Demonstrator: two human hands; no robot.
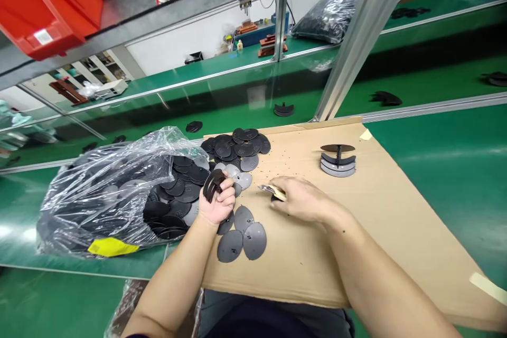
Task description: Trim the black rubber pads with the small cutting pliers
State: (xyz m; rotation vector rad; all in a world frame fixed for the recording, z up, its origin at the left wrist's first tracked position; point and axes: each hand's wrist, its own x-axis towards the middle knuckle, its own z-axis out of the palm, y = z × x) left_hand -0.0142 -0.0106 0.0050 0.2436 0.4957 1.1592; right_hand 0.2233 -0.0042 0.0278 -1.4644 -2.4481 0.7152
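Black curved part (211, 185), parallel arc-shaped bands, left of frame centre, clasped in curled fingers of left hand (219, 200), right hand (303, 198) wrapped around metal-tipped hand tool (278, 193), frame centre.

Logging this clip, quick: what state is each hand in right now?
Left hand: closed, holding a dark curved part.
Right hand: closed, holding a metal-tipped hand tool.
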